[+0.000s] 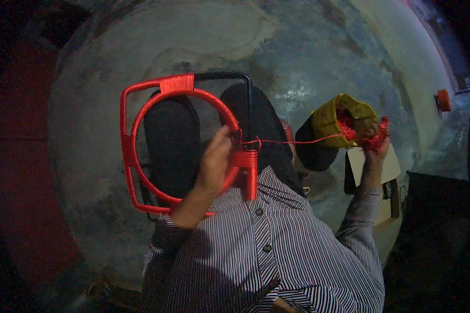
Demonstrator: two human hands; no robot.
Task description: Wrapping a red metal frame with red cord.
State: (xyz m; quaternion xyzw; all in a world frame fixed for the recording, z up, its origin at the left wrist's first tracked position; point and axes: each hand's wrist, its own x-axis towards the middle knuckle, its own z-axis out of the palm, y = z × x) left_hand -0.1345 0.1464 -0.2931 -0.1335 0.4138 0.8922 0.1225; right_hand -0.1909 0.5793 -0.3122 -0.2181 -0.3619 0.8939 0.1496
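The head view looks down over a black-and-white striped button-up shirt (297, 250) to dark-clad legs (172, 125). Over the lap lies a rounded-square metal-rod frame (123, 112), mostly wrapped in glossy red cord, its upper right corner bare and black. Inside it sits a red-wrapped round ring (222, 108). The left hand (215, 159) has its fingers bent at the ring's right side; blur hides how firmly they grip. From just beside them a thin, taut red cord (297, 142) runs rightward. The right hand (375, 144), well apart from the frame, is closed around a blurred red tangle (381, 134) at the rim of a yellow bucket (326, 122) containing more red material. Near that forearm is a cream flat panel (376, 164). Beyond spreads grey, blotched floor (219, 41); farther right is a small orange object (443, 100).
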